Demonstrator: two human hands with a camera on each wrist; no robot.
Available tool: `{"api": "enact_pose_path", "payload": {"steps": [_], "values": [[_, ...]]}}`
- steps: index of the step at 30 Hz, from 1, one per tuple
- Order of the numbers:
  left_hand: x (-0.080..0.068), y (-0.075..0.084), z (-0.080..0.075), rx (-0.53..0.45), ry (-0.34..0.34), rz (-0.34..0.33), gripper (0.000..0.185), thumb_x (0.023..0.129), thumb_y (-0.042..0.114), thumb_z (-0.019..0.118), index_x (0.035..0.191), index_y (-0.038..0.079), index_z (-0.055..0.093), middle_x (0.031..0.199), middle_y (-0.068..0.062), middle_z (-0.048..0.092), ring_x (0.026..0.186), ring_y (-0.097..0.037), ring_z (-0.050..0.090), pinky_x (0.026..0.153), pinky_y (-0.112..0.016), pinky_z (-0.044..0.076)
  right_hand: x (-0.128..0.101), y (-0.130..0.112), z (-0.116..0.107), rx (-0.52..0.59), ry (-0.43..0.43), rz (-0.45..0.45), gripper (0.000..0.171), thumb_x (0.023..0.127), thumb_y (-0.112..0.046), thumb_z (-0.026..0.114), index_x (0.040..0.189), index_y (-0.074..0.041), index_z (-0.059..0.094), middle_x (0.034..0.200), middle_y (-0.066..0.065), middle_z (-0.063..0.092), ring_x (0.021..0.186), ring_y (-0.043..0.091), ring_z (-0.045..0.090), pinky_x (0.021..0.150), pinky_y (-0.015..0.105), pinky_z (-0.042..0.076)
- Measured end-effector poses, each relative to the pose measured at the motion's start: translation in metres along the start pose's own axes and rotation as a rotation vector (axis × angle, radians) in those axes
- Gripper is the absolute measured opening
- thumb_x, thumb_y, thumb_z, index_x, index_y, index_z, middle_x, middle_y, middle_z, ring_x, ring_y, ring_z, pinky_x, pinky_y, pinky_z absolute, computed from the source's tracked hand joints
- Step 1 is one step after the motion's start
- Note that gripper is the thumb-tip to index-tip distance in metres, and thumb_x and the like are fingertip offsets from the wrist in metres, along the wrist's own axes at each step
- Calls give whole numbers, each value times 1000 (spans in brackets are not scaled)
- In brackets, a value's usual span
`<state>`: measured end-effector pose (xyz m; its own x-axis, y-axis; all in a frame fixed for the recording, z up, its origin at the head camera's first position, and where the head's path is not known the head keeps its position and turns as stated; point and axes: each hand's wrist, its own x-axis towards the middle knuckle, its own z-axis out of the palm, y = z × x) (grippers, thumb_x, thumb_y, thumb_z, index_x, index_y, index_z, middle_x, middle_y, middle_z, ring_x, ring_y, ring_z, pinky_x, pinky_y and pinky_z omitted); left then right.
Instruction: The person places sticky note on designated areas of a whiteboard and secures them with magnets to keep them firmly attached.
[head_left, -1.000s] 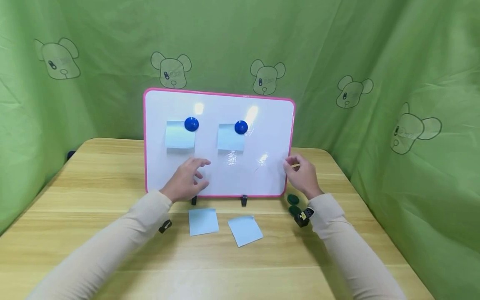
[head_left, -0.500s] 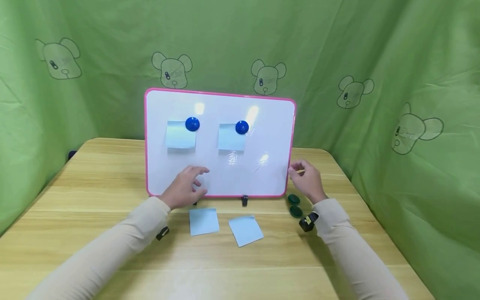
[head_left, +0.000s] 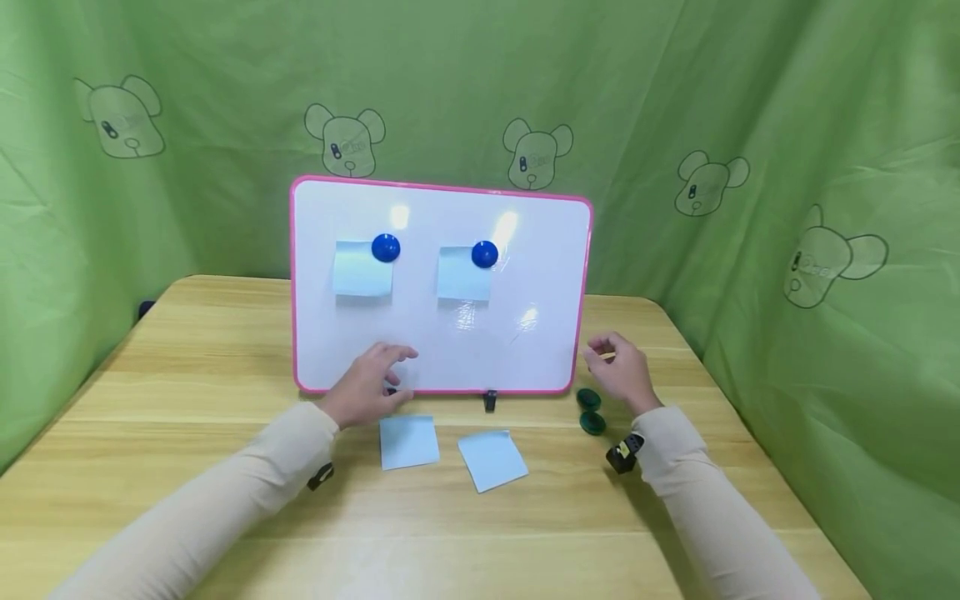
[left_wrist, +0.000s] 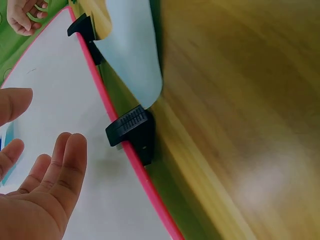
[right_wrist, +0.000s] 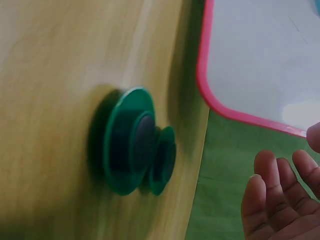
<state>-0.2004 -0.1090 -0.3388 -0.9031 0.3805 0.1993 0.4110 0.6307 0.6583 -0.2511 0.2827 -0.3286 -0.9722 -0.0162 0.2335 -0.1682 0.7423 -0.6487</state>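
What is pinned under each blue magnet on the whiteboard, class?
Each blue magnet pins the upper right corner of a light blue note to the whiteboard. The corners themselves are covered.

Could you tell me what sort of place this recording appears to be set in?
Probably a staged recording corner rather than a real office: a green cloth backdrop printed with cartoon bears hangs round a wooden table, and a small pink-framed whiteboard stands on clip feet with blue notes pinned by magnets.
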Motion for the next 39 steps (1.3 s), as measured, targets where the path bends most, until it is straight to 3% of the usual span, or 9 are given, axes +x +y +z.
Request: {"api": "enact_pose_path", "payload": {"steps": [6,20,32,39], "values": [[-5,-4,3,16,-19,22,55,84,8,74,134,4,50,126,-17,52,88,-23,64,84,-39,54,-2,9,0,-41,-41,40,30,97,-22,53,115,3,57,109,20,59,94,34,58,82,42,49],[-11,-12,10,20,-100,-24,53,86,9,72,134,6,50,125,-15,52,93,-24,63,87,-40,54,-1,24,2,-123,-160,45,29,95,-22,55,110,3,58,107,20,61,101,37,55,85,49,46],[-16,-10,15,47,-175,-113,57,81,13,78,133,11,53,124,-11,54,96,-21,61,89,-39,52,1,33,0,-172,-285,102,36,96,-26,57,116,4,57,108,22,60,96,35,58,81,45,50],[-18,-10,17,71,-199,-113,61,79,11,80,133,8,53,124,-12,54,98,-23,59,91,-39,51,0,39,1,-194,-361,114,42,95,-29,60,118,5,55,110,24,60,93,33,60,79,44,51]]}}
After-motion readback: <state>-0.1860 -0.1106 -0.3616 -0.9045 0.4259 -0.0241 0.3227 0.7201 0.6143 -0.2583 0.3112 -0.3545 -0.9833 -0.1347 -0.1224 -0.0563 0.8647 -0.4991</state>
